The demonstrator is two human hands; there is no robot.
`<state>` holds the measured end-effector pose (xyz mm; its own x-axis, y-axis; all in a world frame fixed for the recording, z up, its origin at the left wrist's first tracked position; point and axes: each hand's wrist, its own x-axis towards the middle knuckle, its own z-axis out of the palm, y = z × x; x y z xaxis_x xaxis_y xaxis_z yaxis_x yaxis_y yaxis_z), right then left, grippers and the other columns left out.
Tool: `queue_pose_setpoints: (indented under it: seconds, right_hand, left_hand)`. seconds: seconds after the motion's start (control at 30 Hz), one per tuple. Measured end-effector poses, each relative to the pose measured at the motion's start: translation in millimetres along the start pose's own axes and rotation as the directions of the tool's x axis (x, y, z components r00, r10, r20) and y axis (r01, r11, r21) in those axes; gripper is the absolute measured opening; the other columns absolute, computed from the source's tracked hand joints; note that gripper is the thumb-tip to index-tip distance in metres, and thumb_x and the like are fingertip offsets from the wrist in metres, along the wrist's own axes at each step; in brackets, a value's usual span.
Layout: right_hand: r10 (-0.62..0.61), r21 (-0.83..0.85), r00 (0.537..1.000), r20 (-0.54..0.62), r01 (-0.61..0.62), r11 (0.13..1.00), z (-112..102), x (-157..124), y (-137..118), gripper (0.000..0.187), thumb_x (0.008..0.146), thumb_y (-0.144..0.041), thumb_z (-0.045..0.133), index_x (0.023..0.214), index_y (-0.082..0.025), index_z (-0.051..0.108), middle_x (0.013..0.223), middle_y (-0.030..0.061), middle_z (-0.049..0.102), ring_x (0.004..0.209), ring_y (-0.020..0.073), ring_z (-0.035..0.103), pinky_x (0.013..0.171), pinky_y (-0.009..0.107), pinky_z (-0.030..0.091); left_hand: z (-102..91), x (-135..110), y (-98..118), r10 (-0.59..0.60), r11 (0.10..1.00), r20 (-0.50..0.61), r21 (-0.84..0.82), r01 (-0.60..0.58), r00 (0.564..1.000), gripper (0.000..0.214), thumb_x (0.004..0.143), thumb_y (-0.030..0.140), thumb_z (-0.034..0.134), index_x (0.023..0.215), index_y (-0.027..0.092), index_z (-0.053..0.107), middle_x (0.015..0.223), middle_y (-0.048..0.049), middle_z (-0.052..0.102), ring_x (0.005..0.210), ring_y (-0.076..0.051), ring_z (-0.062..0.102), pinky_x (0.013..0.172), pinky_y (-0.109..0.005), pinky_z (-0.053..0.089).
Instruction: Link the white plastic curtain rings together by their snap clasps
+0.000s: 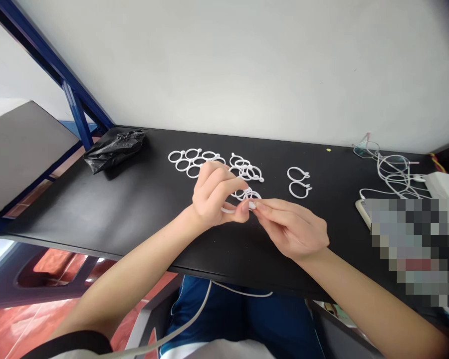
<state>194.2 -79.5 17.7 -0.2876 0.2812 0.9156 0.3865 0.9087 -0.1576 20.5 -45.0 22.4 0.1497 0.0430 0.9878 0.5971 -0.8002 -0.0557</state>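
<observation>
My left hand (217, 195) pinches a white plastic ring (228, 210) between thumb and fingers, above the near middle of the black table. The fingertips of my right hand (294, 227) are closed on the end of the same ring, touching my left thumb. Part of the ring is hidden behind the fingers. Just beyond my hands lie a cluster of white rings (192, 154) and a second, overlapping pile of rings (243, 167), partly covered by my left hand. Two rings with small projecting ends (299, 189) lie apart to the right.
A crumpled black plastic bag (115, 149) lies at the table's left end. Eyeglasses (366, 149), a tangled white cable (391, 174) and a white box (443, 184) are at the right, behind a blurred-out device (415, 249). A white wall (239, 70) borders the back.
</observation>
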Motion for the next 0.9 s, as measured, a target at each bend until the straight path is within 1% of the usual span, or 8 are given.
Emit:
queue_pose_setpoints:
  seconds: [0.2, 0.3, 0.37, 0.47, 0.57, 0.67, 0.8, 0.9]
  right_hand:
    - [0.017, 0.029, 1.000, -0.008, -0.016, 0.999, 2.3, -1.0, 2.8, 0.037, 0.081, -0.004, 0.072, 0.114, -0.021, 0.068, 0.095, 0.0047, 0.079, 0.077, 0.0180, 0.077, 0.068, 0.023, 0.066]
    - [0.048, 0.070, 0.999, -0.001, -0.048, 0.996, 4.7, -1.2, 5.2, 0.037, 0.083, -0.003, 0.069, 0.114, -0.023, 0.067, 0.094, 0.0041, 0.079, 0.077, 0.0182, 0.077, 0.066, 0.025, 0.066]
    - [0.061, 0.068, 0.998, -0.008, -0.061, 0.996, 7.1, -1.6, 8.6, 0.036, 0.082, -0.002, 0.068, 0.111, -0.024, 0.067, 0.090, 0.0031, 0.079, 0.075, 0.0177, 0.076, 0.064, 0.025, 0.066]
    - [0.091, 0.068, 0.995, -0.034, -0.089, 0.994, 11.2, -3.6, 16.8, 0.033, 0.081, 0.000, 0.069, 0.105, -0.023, 0.068, 0.085, 0.0024, 0.078, 0.073, 0.0172, 0.075, 0.063, 0.025, 0.064]
    - [0.177, 0.103, 0.984, -0.007, -0.175, 0.979, 13.0, -7.1, 26.1, 0.028, 0.082, -0.001, 0.067, 0.101, -0.022, 0.069, 0.085, 0.0026, 0.077, 0.074, 0.0168, 0.074, 0.063, 0.026, 0.063]
    - [0.283, 0.102, 0.959, 0.010, -0.283, 0.954, 10.9, -9.8, 33.3, 0.026, 0.085, -0.003, 0.065, 0.101, -0.022, 0.069, 0.088, 0.0035, 0.076, 0.075, 0.0170, 0.073, 0.066, 0.030, 0.062]
    - [0.398, 0.058, 0.918, -0.001, -0.397, 0.916, 4.7, -8.8, 43.0, 0.019, 0.087, -0.008, 0.063, 0.097, -0.023, 0.070, 0.088, 0.0029, 0.075, 0.074, 0.0161, 0.071, 0.066, 0.030, 0.060]
    - [0.458, -0.046, 0.889, -0.017, -0.459, 0.887, -2.6, -7.0, 58.1, 0.014, 0.088, -0.014, 0.062, 0.094, -0.023, 0.070, 0.090, 0.0030, 0.075, 0.075, 0.0171, 0.070, 0.067, 0.032, 0.059]
  left_hand:
    - [4.9, -3.3, -1.0, -0.024, 0.999, -0.020, -0.025, 0.024, 1.000, 0.016, 0.092, 0.032, 0.047, 0.086, 0.019, 0.055, 0.061, 0.0001, 0.051, 0.061, -0.015, 0.048, 0.059, -0.030, 0.046]
    - [7.4, -6.9, -2.1, -0.068, 0.996, 0.004, -0.050, 0.068, 0.998, 0.015, 0.092, 0.032, 0.048, 0.086, 0.019, 0.056, 0.061, 0.0000, 0.052, 0.063, -0.015, 0.047, 0.060, -0.030, 0.044]
    - [8.3, -9.8, -3.4, -0.113, 0.992, 0.058, -0.049, 0.116, 0.992, 0.017, 0.092, 0.033, 0.049, 0.086, 0.019, 0.056, 0.061, 0.0004, 0.052, 0.064, -0.016, 0.047, 0.062, -0.030, 0.042]
    - [9.1, -13.7, -6.1, -0.189, 0.981, 0.207, -0.011, 0.195, 0.960, 0.019, 0.094, 0.034, 0.050, 0.086, 0.018, 0.058, 0.062, 0.0001, 0.056, 0.068, -0.016, 0.049, 0.069, -0.032, 0.042]
    - [10.2, -16.6, -9.6, -0.261, 0.964, 0.351, 0.051, 0.260, 0.899, 0.021, 0.095, 0.035, 0.050, 0.086, 0.018, 0.059, 0.067, -0.0007, 0.061, 0.073, -0.017, 0.052, 0.077, -0.034, 0.041]
    - [11.9, -19.8, -13.7, -0.338, 0.940, 0.457, 0.118, 0.321, 0.823, 0.021, 0.096, 0.035, 0.052, 0.088, 0.018, 0.061, 0.073, -0.0013, 0.064, 0.078, -0.018, 0.053, 0.082, -0.035, 0.041]
    - [14.6, -26.1, -18.9, -0.444, 0.887, 0.594, 0.187, 0.421, 0.671, 0.023, 0.093, 0.040, 0.059, 0.092, 0.018, 0.063, 0.083, -0.0028, 0.068, 0.086, -0.020, 0.056, 0.089, -0.037, 0.041]
    - [16.3, -30.9, -21.6, -0.486, 0.851, 0.664, 0.212, 0.481, 0.567, 0.025, 0.088, 0.042, 0.066, 0.096, 0.018, 0.063, 0.090, -0.0032, 0.070, 0.092, -0.021, 0.058, 0.095, -0.040, 0.040]
